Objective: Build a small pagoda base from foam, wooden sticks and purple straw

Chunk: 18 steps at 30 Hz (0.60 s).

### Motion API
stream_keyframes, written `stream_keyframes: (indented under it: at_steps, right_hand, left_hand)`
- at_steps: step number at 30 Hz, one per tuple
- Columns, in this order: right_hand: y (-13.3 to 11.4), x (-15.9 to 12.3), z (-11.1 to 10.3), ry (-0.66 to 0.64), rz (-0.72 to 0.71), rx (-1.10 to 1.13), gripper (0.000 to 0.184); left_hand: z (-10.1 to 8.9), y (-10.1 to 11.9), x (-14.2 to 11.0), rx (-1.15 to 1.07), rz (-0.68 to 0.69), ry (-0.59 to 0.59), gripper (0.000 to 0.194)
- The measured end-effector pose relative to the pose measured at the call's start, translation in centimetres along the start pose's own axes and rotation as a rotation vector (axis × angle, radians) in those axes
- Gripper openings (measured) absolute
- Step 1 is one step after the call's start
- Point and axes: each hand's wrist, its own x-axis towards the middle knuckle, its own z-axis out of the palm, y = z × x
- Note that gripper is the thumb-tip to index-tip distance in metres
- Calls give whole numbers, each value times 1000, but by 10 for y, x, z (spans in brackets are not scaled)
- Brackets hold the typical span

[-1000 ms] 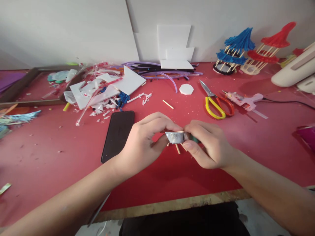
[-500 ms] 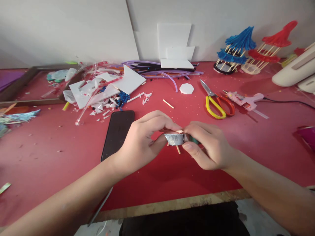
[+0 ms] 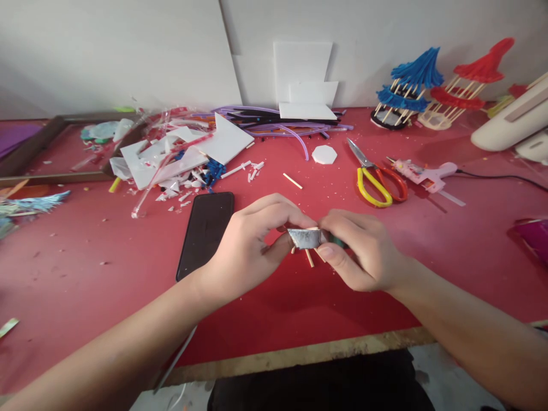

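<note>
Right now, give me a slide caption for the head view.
Right hand grips a metal blade beside the left hand over a red table, scissors lying beyond.

A pale wall (image 3: 107, 51) spans the frame's top; a red desk (image 3: 299, 311) with a worn front edge fills the middle, greyish floor (image 3: 449, 374) showing lower right.

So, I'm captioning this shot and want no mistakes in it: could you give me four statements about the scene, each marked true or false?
1. The right hand grips a small grey metal-bladed tool. True.
2. The black rectangular phone lies right of the right hand. False: it lies left of the left hand.
3. The pink plastic glue gun lies right of the metal scissors with yellow and red handles. True.
4. The white, flat, many-sided piece lies on the phone. False: it lies on the red tabletop.
</note>
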Motion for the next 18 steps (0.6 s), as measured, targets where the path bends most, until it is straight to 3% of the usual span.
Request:
stream_keyframes:
  at_steps: [11,18]
  right_hand:
    - [-1,1,0,-55,17,64,28]
    - [-1,2,3,8,17,61,30]
  left_hand:
    - [-2,4,2,22,-31,-3,24]
    - [-3,7,0,31,-7,31,25]
